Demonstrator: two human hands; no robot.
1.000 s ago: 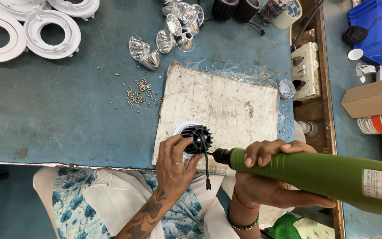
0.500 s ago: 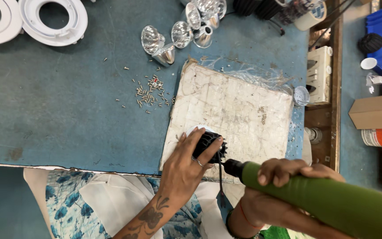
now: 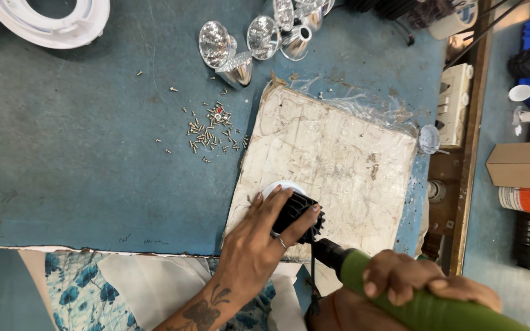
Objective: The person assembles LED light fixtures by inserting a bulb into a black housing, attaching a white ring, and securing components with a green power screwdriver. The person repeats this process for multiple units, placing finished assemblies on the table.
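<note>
My left hand (image 3: 259, 242) grips a black finned heat sink (image 3: 299, 211) that sits on a white round lamp ring (image 3: 279, 187), near the front edge of a worn white board (image 3: 338, 159). My right hand (image 3: 424, 285) is wrapped around a green electric screwdriver (image 3: 412, 300). Its black nose (image 3: 326, 252) points up-left and sits right beside the heat sink. The driver's tip is hidden behind the heat sink and my fingers.
A heap of small screws (image 3: 213, 132) lies on the blue table (image 3: 81, 153) left of the board. Shiny silver reflectors (image 3: 228, 52) stand behind it. A white ring housing (image 3: 50, 21) is at the back left. A cardboard box (image 3: 522, 164) and a white switch box (image 3: 452, 104) are at the right.
The view has shifted and closed in on the work. My left hand has settled more firmly over the heat sink, and the screwdriver's nose has come up against it.
</note>
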